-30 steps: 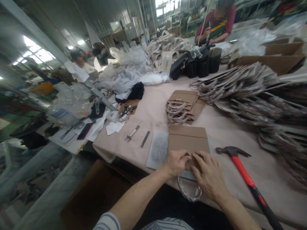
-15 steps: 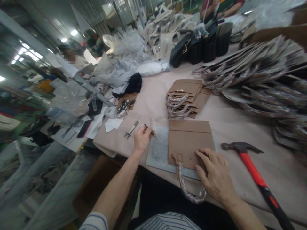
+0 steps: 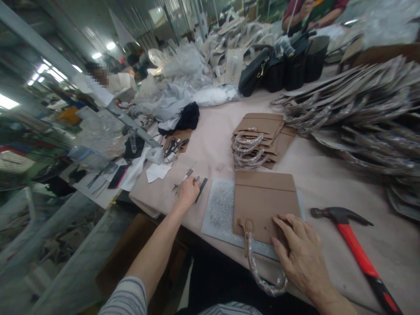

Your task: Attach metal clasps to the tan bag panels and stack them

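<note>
A brown leather panel (image 3: pixel 265 199) lies on a grey board (image 3: pixel 219 205), and a plastic-wrapped handle (image 3: pixel 254 262) hangs from its lower left corner past the table edge. My right hand (image 3: pixel 298 247) rests on the panel's lower right part, fingers apart, holding nothing. My left hand (image 3: pixel 188 191) is down at the table left of the board, fingers curled; a small metal tool shows at its fingertips. Beside those fingers lies a dark flat strip (image 3: pixel 201 190). Part of a metal caliper-like tool (image 3: pixel 188 174) shows just beyond the hand.
A hammer (image 3: pixel 352 245) with a red and black grip lies at right. Behind the panel are stacked brown panels (image 3: pixel 259 131). More wrapped handles (image 3: pixel 370 148) pile up at right, black bags (image 3: pixel 285 65) at the back. Scissors (image 3: pixel 175 146) lie at left. A person's arms show at the top.
My left hand has moved left and down to the table beside the caliper-like tool. The dark strip now shows beside it. My right hand stays on the panel. The view has shifted slightly.
</note>
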Tool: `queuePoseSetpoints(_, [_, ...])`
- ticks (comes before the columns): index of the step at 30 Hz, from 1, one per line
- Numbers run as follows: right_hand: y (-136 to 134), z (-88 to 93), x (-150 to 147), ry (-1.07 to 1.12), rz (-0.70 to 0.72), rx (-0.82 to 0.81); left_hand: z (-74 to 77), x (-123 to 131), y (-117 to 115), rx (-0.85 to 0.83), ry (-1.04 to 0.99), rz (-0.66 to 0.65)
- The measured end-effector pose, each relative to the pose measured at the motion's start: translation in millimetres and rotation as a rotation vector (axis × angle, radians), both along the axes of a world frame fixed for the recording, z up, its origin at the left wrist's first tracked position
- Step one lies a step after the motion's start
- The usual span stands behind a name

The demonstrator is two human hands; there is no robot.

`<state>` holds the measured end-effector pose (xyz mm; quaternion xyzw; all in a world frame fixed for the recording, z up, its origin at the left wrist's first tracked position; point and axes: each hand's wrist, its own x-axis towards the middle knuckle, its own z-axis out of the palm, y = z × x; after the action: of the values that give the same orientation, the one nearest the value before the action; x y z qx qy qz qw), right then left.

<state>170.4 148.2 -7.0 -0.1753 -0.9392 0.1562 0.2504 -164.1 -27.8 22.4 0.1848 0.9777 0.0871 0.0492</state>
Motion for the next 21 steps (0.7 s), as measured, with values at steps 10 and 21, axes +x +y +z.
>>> queuePoseSetpoints(10, [3.3,-35.4,2.8,0.044,-0.348,-0.068,-5.6,99.3,34.2,0.319,0.249,-0.412])
queuePoseSetpoints(21, [15.9,-11.0,34.3,-0.105,-0.467,-0.601,-12.5,191.8,24.8,0.513,-0.016,-0.517])
